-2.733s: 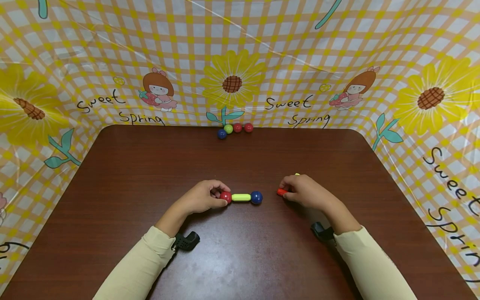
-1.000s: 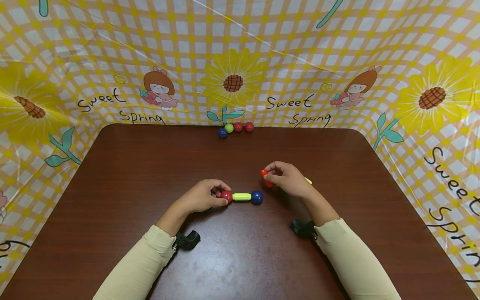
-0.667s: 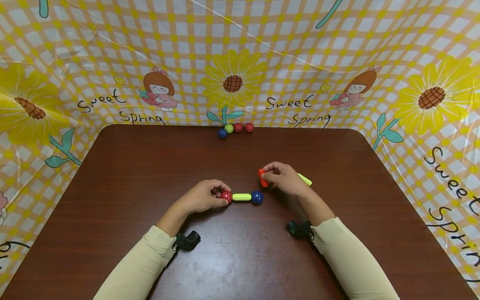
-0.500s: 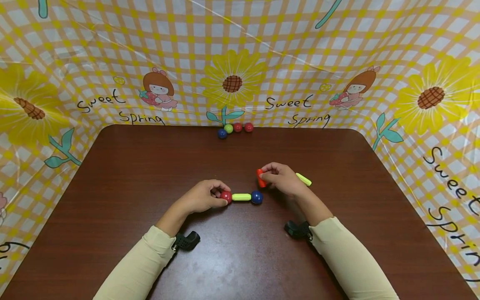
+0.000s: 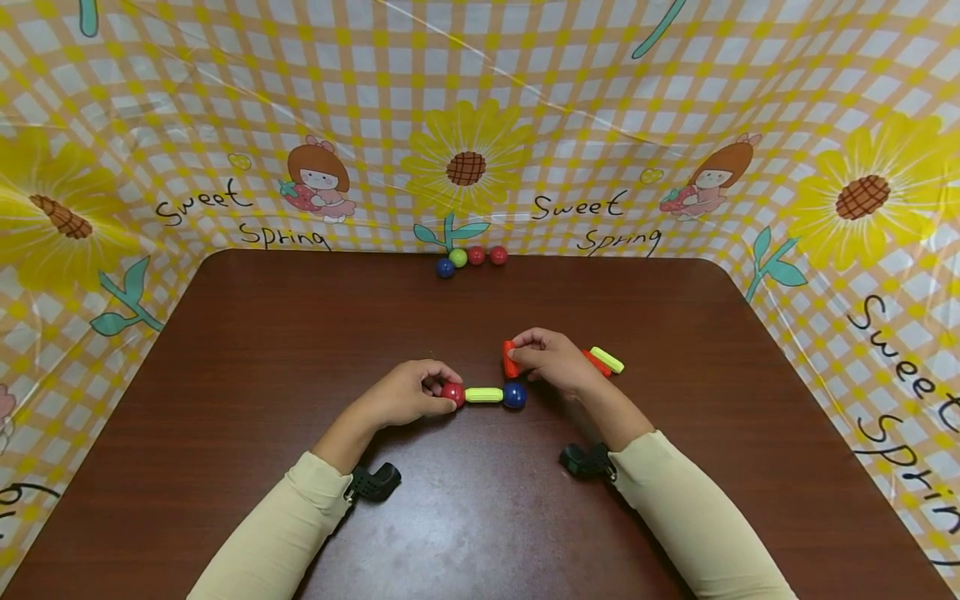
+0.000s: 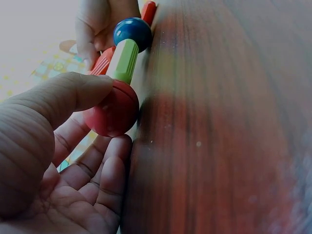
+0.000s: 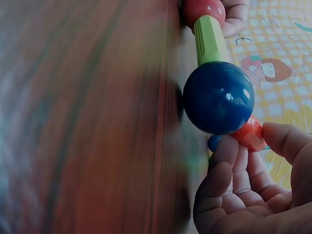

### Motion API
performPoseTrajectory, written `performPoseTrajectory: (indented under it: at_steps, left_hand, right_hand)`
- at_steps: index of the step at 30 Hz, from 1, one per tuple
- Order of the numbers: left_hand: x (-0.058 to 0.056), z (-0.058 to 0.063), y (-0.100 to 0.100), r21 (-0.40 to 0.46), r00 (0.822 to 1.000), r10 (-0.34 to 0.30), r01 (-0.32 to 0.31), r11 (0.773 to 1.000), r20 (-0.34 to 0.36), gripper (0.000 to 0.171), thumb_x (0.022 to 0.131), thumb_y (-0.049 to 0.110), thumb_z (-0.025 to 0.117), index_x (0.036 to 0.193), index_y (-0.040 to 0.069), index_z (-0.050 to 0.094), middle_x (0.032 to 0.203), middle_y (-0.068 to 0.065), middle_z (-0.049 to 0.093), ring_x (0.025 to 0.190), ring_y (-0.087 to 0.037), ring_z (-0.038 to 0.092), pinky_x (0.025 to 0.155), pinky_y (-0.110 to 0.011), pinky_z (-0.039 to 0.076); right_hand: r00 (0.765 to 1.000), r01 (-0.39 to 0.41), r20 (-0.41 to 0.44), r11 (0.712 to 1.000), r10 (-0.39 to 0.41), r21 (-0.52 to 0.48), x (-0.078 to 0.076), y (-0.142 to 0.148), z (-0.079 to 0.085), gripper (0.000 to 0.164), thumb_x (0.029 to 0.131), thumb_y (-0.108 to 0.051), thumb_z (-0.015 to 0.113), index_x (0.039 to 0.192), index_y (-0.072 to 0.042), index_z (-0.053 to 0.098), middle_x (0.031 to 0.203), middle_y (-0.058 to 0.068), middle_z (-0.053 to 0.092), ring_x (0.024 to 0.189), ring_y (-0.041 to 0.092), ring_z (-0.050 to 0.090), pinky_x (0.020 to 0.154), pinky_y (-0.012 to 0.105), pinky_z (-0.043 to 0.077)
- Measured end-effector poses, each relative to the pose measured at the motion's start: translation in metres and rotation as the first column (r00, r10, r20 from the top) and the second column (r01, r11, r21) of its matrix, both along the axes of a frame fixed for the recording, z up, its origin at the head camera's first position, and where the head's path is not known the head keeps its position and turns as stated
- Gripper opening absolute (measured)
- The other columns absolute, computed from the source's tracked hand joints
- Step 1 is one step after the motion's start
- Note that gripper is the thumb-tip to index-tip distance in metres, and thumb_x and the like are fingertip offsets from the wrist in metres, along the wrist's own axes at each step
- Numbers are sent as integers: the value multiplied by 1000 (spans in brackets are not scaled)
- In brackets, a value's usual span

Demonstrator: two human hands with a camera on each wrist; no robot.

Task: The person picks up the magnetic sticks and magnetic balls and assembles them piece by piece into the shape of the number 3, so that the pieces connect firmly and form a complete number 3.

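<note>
My left hand [image 5: 411, 392] holds a red ball [image 6: 114, 109] between thumb and fingers. From that ball a ribbed yellow-green rod [image 5: 483, 395] runs right to a blue ball [image 5: 514, 395], the three joined in a line low over the table. With thumb and fingertips my right hand [image 5: 553, 362] pinches a red rod [image 5: 510, 358], which points toward the blue ball from its far side. In the right wrist view the rod's near end [image 7: 249, 134] is partly hidden behind the blue ball.
Behind my right hand lie another yellow-green rod [image 5: 607, 360] and a red rod [image 5: 597, 362], side by side. At the table's [image 5: 300, 308] back edge sit a blue ball [image 5: 446, 268], a green ball [image 5: 458, 258] and two red balls [image 5: 487, 256]. A patterned cloth [image 5: 375, 83] encloses the back and sides.
My right hand picked up the red rod and brought it left, turning it to point at the blue ball. The rods behind came into view. My left hand stayed on the red ball.
</note>
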State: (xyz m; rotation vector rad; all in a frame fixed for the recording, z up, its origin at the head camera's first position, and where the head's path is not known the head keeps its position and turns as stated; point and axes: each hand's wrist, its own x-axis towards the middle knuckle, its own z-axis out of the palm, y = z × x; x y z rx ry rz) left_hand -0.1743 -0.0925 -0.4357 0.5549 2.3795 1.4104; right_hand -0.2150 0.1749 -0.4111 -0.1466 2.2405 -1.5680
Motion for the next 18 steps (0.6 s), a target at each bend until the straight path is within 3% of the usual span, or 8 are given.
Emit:
performPoseTrajectory:
  at_steps: [18]
  left_hand:
    - [0,1,1,-8,1000,0,0,1000,1,25,84,9,79,107,10,71,88,0,63,84,-16,56,69,-28,46]
  right_hand:
    - [1000,7,19,1000,-7,14,0,-4,-5,23,95,-13,63,112,2,59,85,3,65,79,20,60,70,32,50]
